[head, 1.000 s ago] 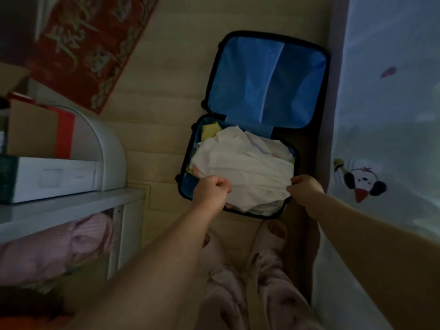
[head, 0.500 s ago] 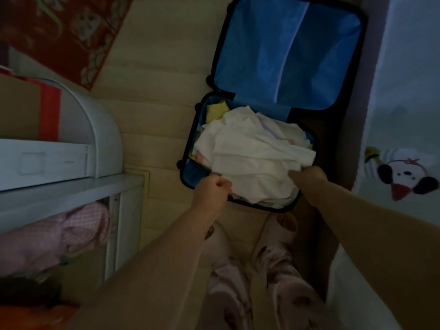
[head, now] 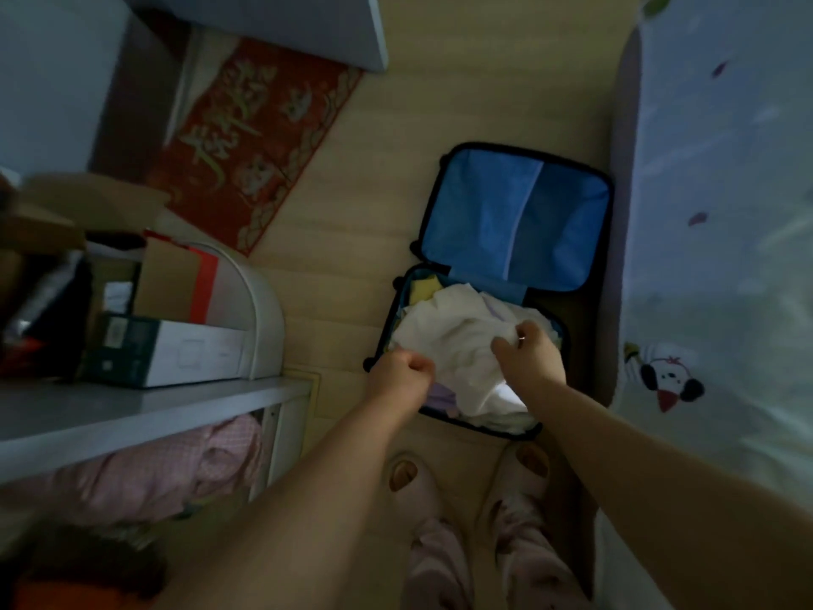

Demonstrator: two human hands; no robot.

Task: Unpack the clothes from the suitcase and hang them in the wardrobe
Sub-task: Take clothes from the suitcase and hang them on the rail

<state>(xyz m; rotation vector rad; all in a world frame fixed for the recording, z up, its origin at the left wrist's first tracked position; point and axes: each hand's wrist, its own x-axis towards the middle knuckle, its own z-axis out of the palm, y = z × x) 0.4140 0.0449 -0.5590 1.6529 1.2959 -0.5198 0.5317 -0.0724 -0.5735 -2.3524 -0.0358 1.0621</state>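
the suitcase (head: 512, 222) lies open on the floor with its blue-lined lid thrown back, and the near half is heaped with clothes, so the unpacking looks barely begun. a white garment (head: 453, 336) tops the pile. the left hand (head: 402, 376) is clenched on its near-left edge, and the right hand (head: 530, 358) pinches a fold nearer the middle. a yellow piece (head: 424, 288) sits in the far-left corner and a lilac one (head: 440, 396) by the near-left edge. nothing looks hung yet — no hanger or wardrobe rail is in view.

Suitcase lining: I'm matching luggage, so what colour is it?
Blue; the suitcase lining shows best in the head view.
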